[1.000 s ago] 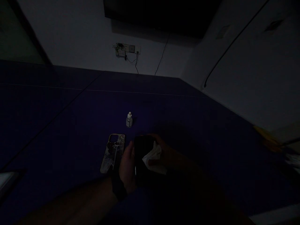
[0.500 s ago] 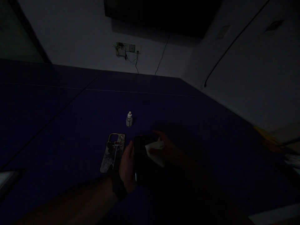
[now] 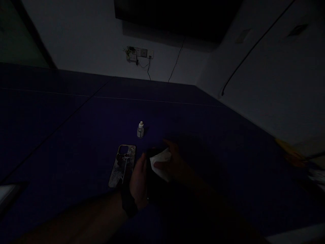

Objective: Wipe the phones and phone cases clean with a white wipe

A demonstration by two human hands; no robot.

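Note:
My left hand point(image 3: 138, 179), with a dark band at the wrist, grips a dark phone point(image 3: 154, 186) along its left side. My right hand point(image 3: 174, 162) holds a white wipe point(image 3: 160, 162) pressed against the phone's dark face. Deep shadow hides the phone's lower right part and most of my right forearm. Just left of my left hand, a patterned phone case point(image 3: 122, 166) lies on the dark blue surface, its camera cutout at the far end. Beyond the phone stands a small dropper bottle point(image 3: 140, 130) with a white cap.
The room is very dim. The blue table point(image 3: 83, 135) runs back to a wall with a socket strip point(image 3: 141, 52) and cables. A black screen point(image 3: 175, 17) hangs above. At the left edge lies a pale-topped object point(image 3: 7, 193); a yellow item point(image 3: 289, 149) sits far right.
My right hand and the wipe have slid left across the phone's face. The left hand still grips the phone; the case and bottle stay in place.

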